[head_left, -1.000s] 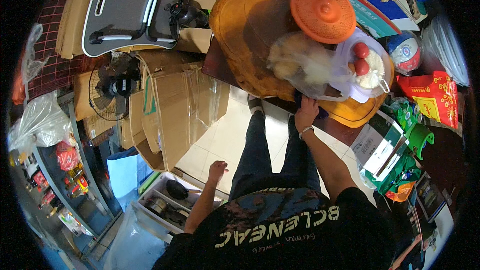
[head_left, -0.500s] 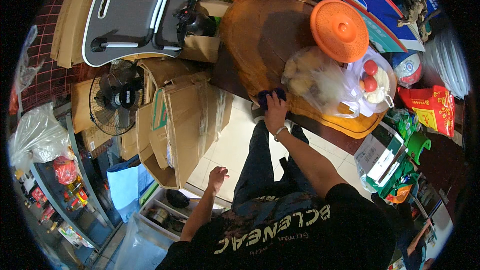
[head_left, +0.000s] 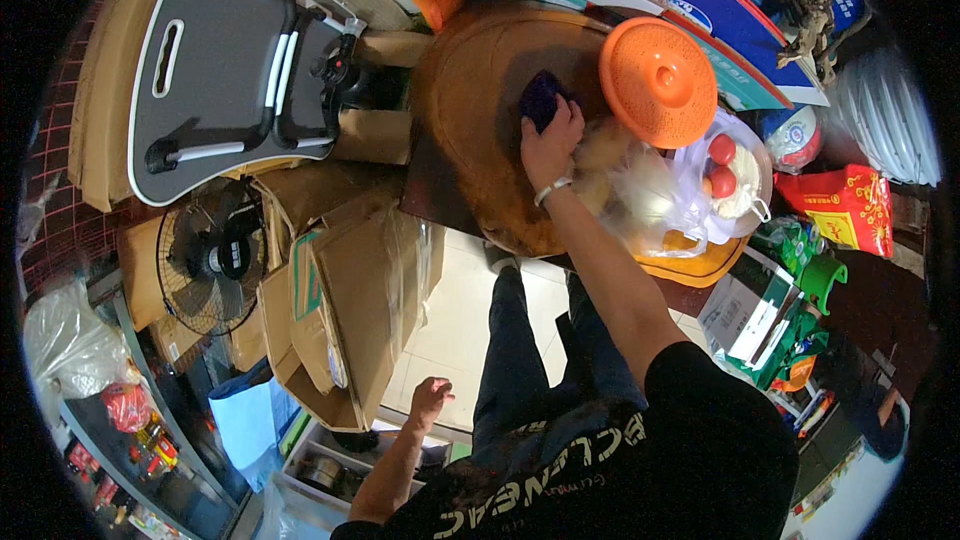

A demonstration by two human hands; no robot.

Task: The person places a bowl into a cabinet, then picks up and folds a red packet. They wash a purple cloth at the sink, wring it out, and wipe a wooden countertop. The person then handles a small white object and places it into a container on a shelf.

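Observation:
With my right hand (head_left: 553,145) I press a dark purple cloth (head_left: 541,100) onto the brown wooden tabletop (head_left: 465,110), fingers closed over the cloth's near side. To the right of that hand lie a clear plastic bag (head_left: 640,190) with pale round things inside and an orange perforated plastic lid or basket (head_left: 658,80). My left hand (head_left: 431,402) hangs low beside my leg, its fingers curled in, touching nothing; no object shows in it.
Left of the table stand an open cardboard box (head_left: 350,310), a black fan (head_left: 215,255) and a folded grey table (head_left: 205,70). On the tabletop's right are a white bag (head_left: 695,190) and red tomato-like fruits (head_left: 722,149). A red package (head_left: 845,210) lies beyond.
My right hand and the cloth have moved from the table's near edge farther in across the top. My left hand stays low by my leg. The whole view has shifted slightly.

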